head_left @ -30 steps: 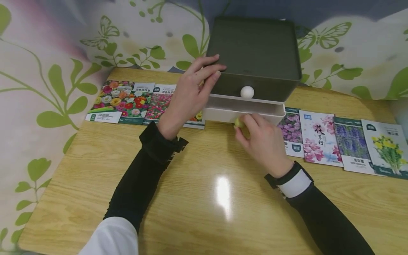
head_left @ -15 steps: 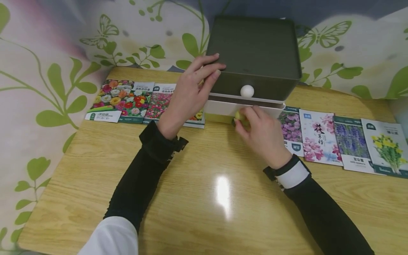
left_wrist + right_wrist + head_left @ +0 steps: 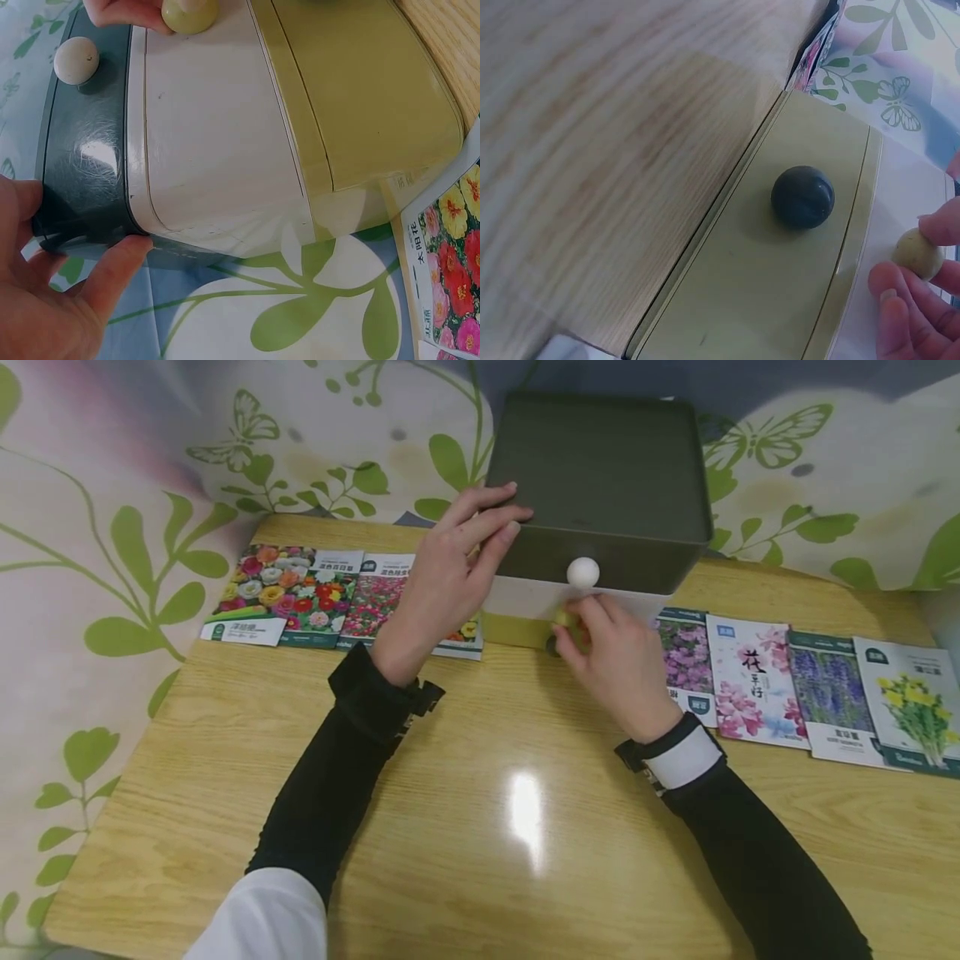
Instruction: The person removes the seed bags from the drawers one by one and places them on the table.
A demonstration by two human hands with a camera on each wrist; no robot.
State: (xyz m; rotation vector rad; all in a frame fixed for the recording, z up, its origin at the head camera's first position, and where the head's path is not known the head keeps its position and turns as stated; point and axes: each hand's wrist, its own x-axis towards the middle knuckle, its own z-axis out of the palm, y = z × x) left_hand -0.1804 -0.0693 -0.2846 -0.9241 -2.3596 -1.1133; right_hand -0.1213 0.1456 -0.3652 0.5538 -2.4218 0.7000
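Note:
A small drawer box has a dark green top tier (image 3: pixel 600 468), a white middle drawer (image 3: pixel 214 120) and an olive-yellow bottom drawer (image 3: pixel 757 247). My left hand (image 3: pixel 450 564) holds the box's upper left corner, its fingers spread over the top edge and the side. With thumb and fingertips, my right hand (image 3: pixel 618 664) pinches the yellowish round knob (image 3: pixel 919 253) of the white drawer. That drawer's front sits flush with the tiers above and below. A white knob (image 3: pixel 582 572) marks the dark tier and a dark knob (image 3: pixel 802 196) the bottom drawer.
Flower seed packets (image 3: pixel 292 597) lie left of the box. More packets (image 3: pixel 757 677) lie to its right. The wooden table (image 3: pixel 465 827) reaches toward me, and a leaf-patterned wall covering (image 3: pixel 337 452) stands close behind the box.
My right hand has moved away from me with the knob. The white drawer, partly pulled out a second ago, has slid in flush. My left hand has stayed on the box's corner.

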